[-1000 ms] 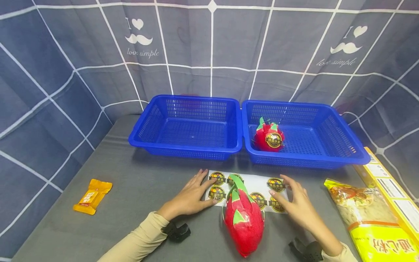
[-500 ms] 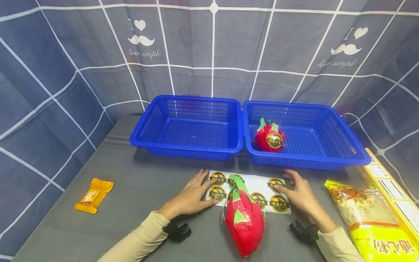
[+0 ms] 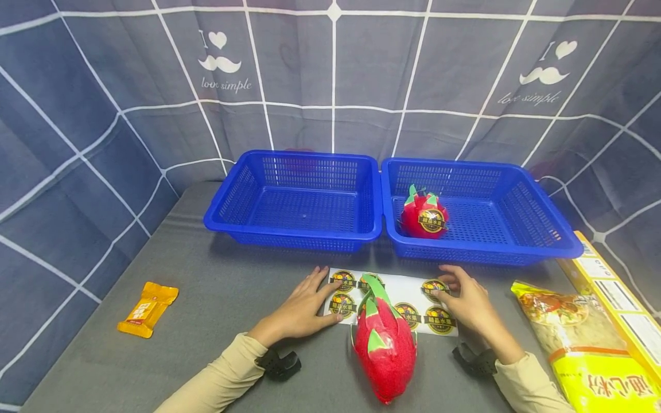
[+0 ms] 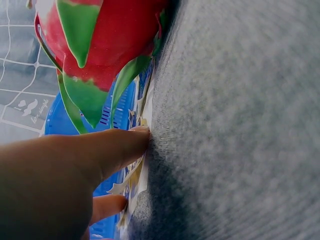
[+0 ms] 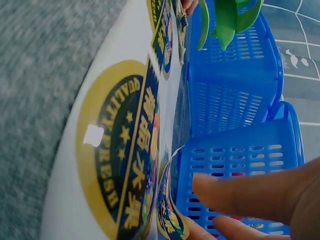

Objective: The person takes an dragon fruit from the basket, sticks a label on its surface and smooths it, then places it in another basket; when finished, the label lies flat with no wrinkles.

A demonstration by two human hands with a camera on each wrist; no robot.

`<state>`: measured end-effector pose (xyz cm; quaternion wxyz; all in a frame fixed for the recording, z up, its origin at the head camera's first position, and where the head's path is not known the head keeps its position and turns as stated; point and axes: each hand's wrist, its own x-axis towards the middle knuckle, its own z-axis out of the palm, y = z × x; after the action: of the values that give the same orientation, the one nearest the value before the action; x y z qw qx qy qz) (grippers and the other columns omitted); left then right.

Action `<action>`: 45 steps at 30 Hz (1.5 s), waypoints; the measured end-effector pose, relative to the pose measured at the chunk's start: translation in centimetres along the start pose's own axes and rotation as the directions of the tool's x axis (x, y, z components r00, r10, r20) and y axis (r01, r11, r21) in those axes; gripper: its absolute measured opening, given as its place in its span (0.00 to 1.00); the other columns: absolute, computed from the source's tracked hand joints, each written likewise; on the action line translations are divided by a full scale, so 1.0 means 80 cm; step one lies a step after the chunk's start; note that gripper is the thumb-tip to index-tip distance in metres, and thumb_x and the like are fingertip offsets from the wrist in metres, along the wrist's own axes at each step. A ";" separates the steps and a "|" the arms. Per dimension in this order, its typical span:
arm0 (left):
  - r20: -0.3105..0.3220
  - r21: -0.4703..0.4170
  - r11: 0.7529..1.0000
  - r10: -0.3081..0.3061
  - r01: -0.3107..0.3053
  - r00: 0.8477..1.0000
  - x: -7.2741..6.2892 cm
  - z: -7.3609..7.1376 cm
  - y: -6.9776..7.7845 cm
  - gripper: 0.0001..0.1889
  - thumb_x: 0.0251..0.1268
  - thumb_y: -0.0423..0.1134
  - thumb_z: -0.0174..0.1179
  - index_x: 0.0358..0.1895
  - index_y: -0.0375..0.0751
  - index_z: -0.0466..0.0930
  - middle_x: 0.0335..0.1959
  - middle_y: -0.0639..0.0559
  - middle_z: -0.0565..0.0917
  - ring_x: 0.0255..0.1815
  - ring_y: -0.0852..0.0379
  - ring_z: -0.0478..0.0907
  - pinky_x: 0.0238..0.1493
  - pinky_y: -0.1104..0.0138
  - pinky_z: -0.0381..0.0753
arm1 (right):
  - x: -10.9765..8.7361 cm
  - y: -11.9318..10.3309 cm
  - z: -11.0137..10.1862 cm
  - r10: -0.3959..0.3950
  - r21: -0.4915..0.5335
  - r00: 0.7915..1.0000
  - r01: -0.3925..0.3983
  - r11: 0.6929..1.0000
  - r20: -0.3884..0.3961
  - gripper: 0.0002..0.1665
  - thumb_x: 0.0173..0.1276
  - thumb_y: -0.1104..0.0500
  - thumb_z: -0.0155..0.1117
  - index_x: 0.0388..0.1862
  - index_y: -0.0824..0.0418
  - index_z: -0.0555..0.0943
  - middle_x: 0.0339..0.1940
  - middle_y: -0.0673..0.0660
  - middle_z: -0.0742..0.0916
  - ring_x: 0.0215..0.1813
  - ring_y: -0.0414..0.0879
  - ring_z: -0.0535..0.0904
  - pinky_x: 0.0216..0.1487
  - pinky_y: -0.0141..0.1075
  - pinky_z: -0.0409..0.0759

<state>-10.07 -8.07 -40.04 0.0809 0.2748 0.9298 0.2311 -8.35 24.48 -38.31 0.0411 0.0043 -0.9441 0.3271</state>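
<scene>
A white sheet of round gold-and-black fruit stickers lies flat on the grey cloth. My left hand rests spread on its left end; in the left wrist view the thumb touches the sheet's edge. At the upper right sticker is my right hand, its index fingertip at the sticker's edge. In the right wrist view that sticker's edge curls up off the sheet, and the thumb stands apart from it. A red toy dragon fruit with green leaves overlaps the sheet between my hands.
Two blue baskets, left and right, stand side by side behind the sheet. The right one holds a stickered dragon fruit. An orange packet lies at left. A yellow noodle bag and a yellow box lie at right.
My right hand has shifted from the right end of the sheet, its fingers drawing in to the edge of the upper right sticker. The left hand and the dragon fruit stay put.
</scene>
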 end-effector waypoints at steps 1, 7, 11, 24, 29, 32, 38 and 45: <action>0.000 0.000 1.000 0.000 0.000 1.000 0.000 0.000 0.000 0.35 0.56 0.57 0.56 0.66 0.51 0.61 0.72 0.38 0.50 0.73 0.41 0.44 0.69 0.47 0.47 | 0.000 0.000 0.000 -0.007 0.006 1.000 0.007 1.000 -0.007 0.29 0.56 0.64 0.62 0.58 0.65 0.68 0.47 0.67 0.82 0.48 0.62 0.78 0.53 0.57 0.62; 0.001 -0.001 1.000 -0.004 0.004 1.000 0.000 0.000 0.000 0.35 0.56 0.57 0.56 0.66 0.51 0.60 0.72 0.39 0.50 0.73 0.41 0.44 0.69 0.47 0.48 | -0.004 -0.001 0.002 -0.047 0.033 0.998 0.048 0.998 -0.049 0.27 0.52 0.73 0.57 0.54 0.64 0.72 0.43 0.66 0.83 0.42 0.58 0.82 0.44 0.51 0.76; -0.001 0.001 1.000 0.000 0.000 1.000 0.000 0.001 0.000 0.34 0.56 0.57 0.56 0.66 0.51 0.61 0.72 0.39 0.50 0.73 0.42 0.44 0.69 0.47 0.48 | -0.003 -0.001 0.003 -0.060 0.019 0.996 0.061 0.998 -0.071 0.27 0.50 0.74 0.58 0.53 0.64 0.73 0.41 0.65 0.84 0.34 0.48 0.82 0.35 0.38 0.77; 0.007 -0.015 1.000 -0.005 0.005 1.000 0.000 0.000 0.000 0.36 0.56 0.58 0.56 0.67 0.50 0.58 0.72 0.39 0.49 0.73 0.42 0.43 0.70 0.48 0.47 | -0.004 -0.002 -0.003 -0.099 0.004 0.990 0.099 0.995 -0.100 0.17 0.56 0.69 0.60 0.44 0.56 0.82 0.39 0.59 0.86 0.31 0.39 0.81 0.31 0.30 0.74; -0.015 -0.084 0.995 -0.051 0.049 0.999 -0.001 -0.002 0.002 0.39 0.57 0.60 0.53 0.69 0.48 0.52 0.71 0.37 0.49 0.73 0.41 0.43 0.69 0.47 0.48 | -0.007 -0.007 -0.007 -0.092 0.056 0.993 0.096 0.994 -0.078 0.14 0.59 0.69 0.57 0.41 0.57 0.83 0.39 0.56 0.87 0.38 0.30 0.77 0.38 0.26 0.74; -0.055 -0.143 0.986 -0.091 0.082 0.994 -0.001 -0.002 0.009 0.38 0.59 0.61 0.50 0.70 0.50 0.50 0.71 0.37 0.50 0.72 0.40 0.44 0.68 0.45 0.50 | -0.010 -0.013 -0.010 -0.052 0.135 0.998 0.054 0.989 -0.020 0.14 0.62 0.67 0.55 0.43 0.58 0.83 0.42 0.58 0.86 0.33 0.26 0.73 0.31 0.26 0.72; -0.165 -0.309 0.949 -0.121 0.065 0.979 -0.002 -0.006 0.031 0.35 0.63 0.58 0.48 0.69 0.48 0.51 0.67 0.39 0.59 0.70 0.43 0.53 0.65 0.45 0.57 | -0.018 -0.028 -0.012 -0.020 0.236 0.997 0.003 0.972 0.071 0.13 0.63 0.62 0.57 0.46 0.58 0.82 0.44 0.58 0.85 0.30 0.29 0.73 0.27 0.28 0.71; -0.161 -0.481 0.875 -0.140 0.046 0.977 -0.012 -0.006 0.061 0.34 0.62 0.56 0.51 0.67 0.46 0.53 0.61 0.39 0.66 0.62 0.45 0.65 0.56 0.49 0.69 | -0.030 -0.046 -0.010 -0.076 0.271 0.992 0.046 0.962 0.101 0.13 0.60 0.57 0.62 0.44 0.56 0.83 0.41 0.56 0.86 0.29 0.32 0.75 0.28 0.29 0.73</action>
<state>-7.11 -5.13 -37.23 0.0674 0.1779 0.8604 0.4728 -5.77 22.04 -35.62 -0.0021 0.0568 -0.8914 0.4497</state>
